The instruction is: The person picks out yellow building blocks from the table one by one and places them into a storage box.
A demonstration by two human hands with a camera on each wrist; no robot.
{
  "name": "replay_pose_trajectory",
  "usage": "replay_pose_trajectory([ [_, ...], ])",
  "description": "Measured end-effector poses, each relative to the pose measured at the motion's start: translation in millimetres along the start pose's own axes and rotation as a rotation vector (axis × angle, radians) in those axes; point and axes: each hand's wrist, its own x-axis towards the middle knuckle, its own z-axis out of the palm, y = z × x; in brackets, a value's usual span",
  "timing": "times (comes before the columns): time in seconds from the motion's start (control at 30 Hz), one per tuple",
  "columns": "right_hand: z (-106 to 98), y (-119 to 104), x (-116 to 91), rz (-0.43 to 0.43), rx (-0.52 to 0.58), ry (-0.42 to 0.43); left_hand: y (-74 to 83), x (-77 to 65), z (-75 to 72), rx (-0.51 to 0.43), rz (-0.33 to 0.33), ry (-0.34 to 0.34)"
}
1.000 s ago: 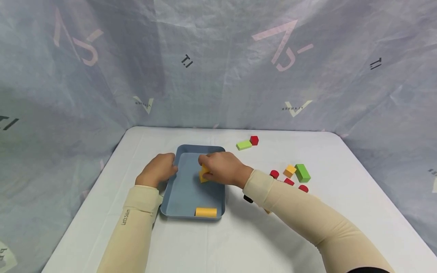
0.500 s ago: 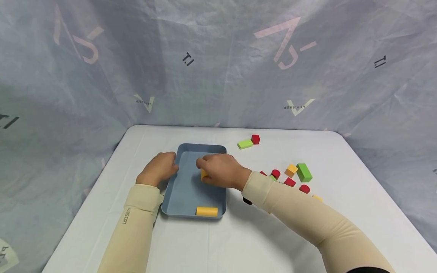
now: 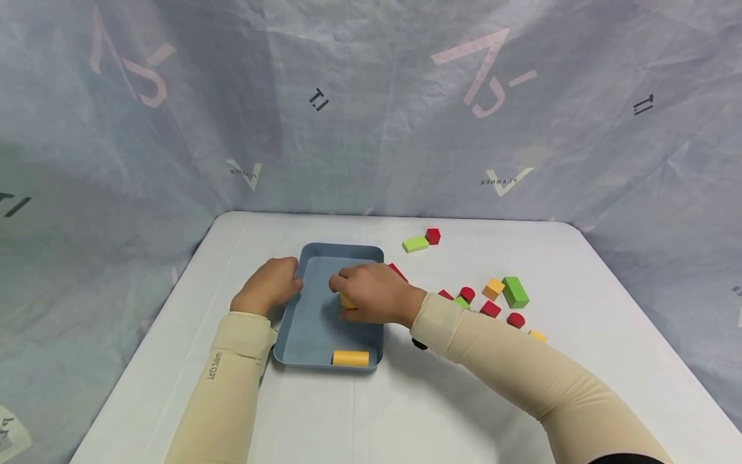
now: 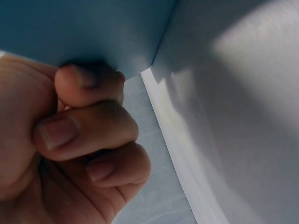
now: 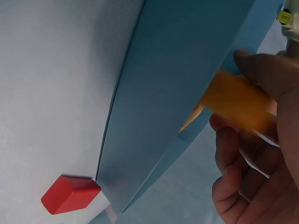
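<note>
Right hand (image 3: 375,293) pinches a yellow block (image 3: 346,301) over a blue-grey rectangular tray (image 3: 315,345) on the table (image 3: 313,425).
The fingers, parted only by the block, hide most of it; the right wrist view blurs it, and whether it touches the tray's floor cannot be told. The left hand (image 3: 268,287) curls its fingers around the tray's left edge. A yellow cylinder (image 3: 350,358) lies by the near right corner. Compared with a second ago, the right hand sits slightly closer to the near edge, revealing a red block (image 3: 398,272) just outside the right edge.
</note>
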Motion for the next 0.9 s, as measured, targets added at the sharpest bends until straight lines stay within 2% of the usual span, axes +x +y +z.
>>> replay_pose_trajectory([
  [0.47,-10,1,-11,0.021,-0.008,0.017,1.5,-1.8,-0.6,-0.008,-0.001,0.0],
  [0.73,-9,8,-23,0.051,-0.01,0.051,2.2,-0.8,-0.4,-0.013,0.005,0.003],
  [0.9,-10,16,-26,0.088,0.011,0.044,2.2,-2.5,-0.3,-0.02,0.0,0.006],
])
